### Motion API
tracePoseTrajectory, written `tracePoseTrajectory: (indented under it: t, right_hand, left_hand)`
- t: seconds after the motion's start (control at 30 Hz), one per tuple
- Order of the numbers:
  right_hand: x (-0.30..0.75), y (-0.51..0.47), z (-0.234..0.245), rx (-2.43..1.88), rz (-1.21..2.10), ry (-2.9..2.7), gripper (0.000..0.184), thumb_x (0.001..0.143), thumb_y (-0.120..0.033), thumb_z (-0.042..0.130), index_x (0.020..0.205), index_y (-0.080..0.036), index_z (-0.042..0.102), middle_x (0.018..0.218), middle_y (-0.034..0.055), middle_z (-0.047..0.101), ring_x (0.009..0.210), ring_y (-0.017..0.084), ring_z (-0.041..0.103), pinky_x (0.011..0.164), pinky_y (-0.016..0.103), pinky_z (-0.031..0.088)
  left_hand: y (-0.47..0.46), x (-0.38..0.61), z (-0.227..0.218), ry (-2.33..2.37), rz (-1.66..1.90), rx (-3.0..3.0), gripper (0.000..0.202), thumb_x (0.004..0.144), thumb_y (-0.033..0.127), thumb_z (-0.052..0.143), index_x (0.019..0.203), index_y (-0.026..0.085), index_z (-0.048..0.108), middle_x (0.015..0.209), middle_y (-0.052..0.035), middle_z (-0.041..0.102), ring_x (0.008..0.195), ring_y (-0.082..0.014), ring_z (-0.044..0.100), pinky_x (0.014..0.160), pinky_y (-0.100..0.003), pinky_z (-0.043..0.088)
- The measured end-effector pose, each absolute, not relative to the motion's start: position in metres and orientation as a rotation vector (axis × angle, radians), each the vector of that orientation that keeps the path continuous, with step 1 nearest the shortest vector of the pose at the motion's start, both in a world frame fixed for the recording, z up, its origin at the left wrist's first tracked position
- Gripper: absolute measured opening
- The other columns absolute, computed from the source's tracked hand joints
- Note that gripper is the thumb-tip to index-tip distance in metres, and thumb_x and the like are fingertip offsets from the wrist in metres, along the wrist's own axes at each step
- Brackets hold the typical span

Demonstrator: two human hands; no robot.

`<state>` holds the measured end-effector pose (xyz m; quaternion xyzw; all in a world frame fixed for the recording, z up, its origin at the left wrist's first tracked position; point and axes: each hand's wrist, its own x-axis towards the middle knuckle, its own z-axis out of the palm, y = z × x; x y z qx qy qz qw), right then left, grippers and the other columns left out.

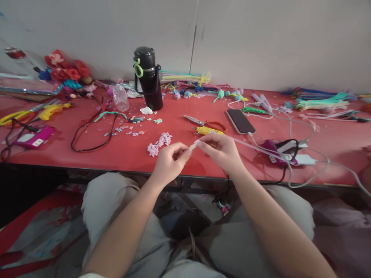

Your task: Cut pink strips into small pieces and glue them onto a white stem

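Between my two hands is a small pale yellowish-white piece, too small to make out fully. My left hand pinches its left end between thumb and forefinger. At the other end, the fingertips of my right hand are closed on it. A heap of short lilac pieces lies on the table just beyond my left hand. Behind my right hand are a yellow glue gun, partly hidden, and orange-handled scissors with the blades pointing left.
On the red table stand a black water bottle and a clear plastic bottle. To the right lie a phone on a cable and a purple power strip. Pipe cleaners are bundled at the back; a black cord loops at left.
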<state>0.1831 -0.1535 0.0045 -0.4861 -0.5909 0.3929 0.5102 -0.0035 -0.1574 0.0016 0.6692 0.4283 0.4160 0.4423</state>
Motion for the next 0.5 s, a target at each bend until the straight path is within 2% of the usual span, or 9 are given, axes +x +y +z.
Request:
tracePoseTrajectory:
  t: [0.2, 0.33, 0.5]
  right_hand:
    - [0.1866, -0.1525, 0.0069, -1.190, 0.957, -1.407, 0.023, 0.082, -0.038, 0.068, 0.086, -0.017, 0.076, 0.080, 0.0042, 0.072, 0.072, 0.016, 0.065, 0.064, 0.028, 0.052]
    - [0.1885, -0.1532, 0.0117, -1.186, 0.982, -1.461, 0.024, 0.080, -0.038, 0.070, 0.091, -0.017, 0.076, 0.085, 0.0050, 0.073, 0.074, 0.016, 0.065, 0.065, 0.028, 0.051]
    - [0.1890, -0.1534, 0.0133, -1.197, 0.971, -1.458, 0.026, 0.080, -0.041, 0.069, 0.090, -0.017, 0.075, 0.083, 0.0047, 0.071, 0.071, 0.016, 0.062, 0.064, 0.029, 0.050]
  left_hand:
    - [-0.1568, -0.0031, 0.0022, 1.067, 1.047, 1.618, 0.023, 0.089, 0.037, 0.064, 0.078, 0.017, 0.063, 0.060, 0.0031, 0.052, 0.055, -0.0087, 0.046, 0.053, -0.023, 0.036]
    - [-0.1564, -0.0045, 0.0042, 1.072, 1.035, 1.594, 0.024, 0.088, 0.039, 0.064, 0.078, 0.017, 0.065, 0.057, 0.0035, 0.051, 0.052, -0.0090, 0.045, 0.051, -0.024, 0.035]
    - [-0.1574, -0.0044, 0.0061, 1.078, 1.022, 1.589, 0.027, 0.090, 0.039, 0.061, 0.075, 0.018, 0.063, 0.056, 0.0036, 0.050, 0.052, -0.0096, 0.046, 0.052, -0.024, 0.036]
